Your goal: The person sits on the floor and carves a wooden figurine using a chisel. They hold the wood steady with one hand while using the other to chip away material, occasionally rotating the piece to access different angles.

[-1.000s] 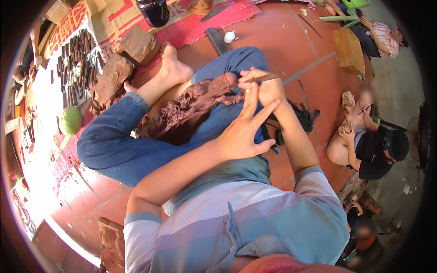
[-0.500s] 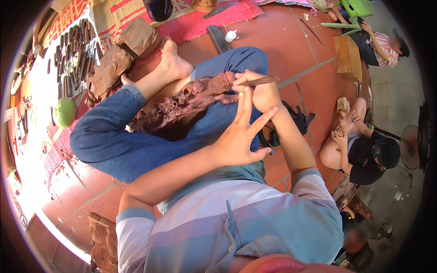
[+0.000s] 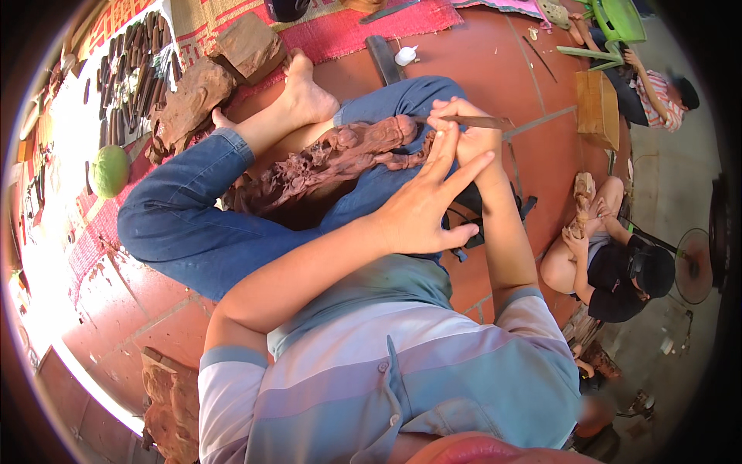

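Observation:
A reddish-brown wood carving point(image 3: 328, 158) with a dense, twisted surface lies across my lap, over my blue jeans. My right hand point(image 3: 475, 143) is closed around a slim carving chisel point(image 3: 481, 121) with a brown handle, whose working end points left to the carving's right end. Reaching over from the left, my left hand point(image 3: 421, 197) has its thumb and fingers spread. Its foremost fingertips meet the right hand near the chisel. Whether the blade touches the wood is hard to make out.
Many dark-handled tools point(image 3: 135, 69) lie on a white cloth at the far left, near a green round fruit point(image 3: 110, 171). Wood blocks point(image 3: 247, 48) sit beside my foot. A white bottle point(image 3: 406, 56) stands ahead. Another person point(image 3: 618, 271) sits at right near a fan point(image 3: 694, 265).
My right hand and the chisel have moved right and slightly farther away, with my left hand following. The view has shifted a little. My left fingers remain spread.

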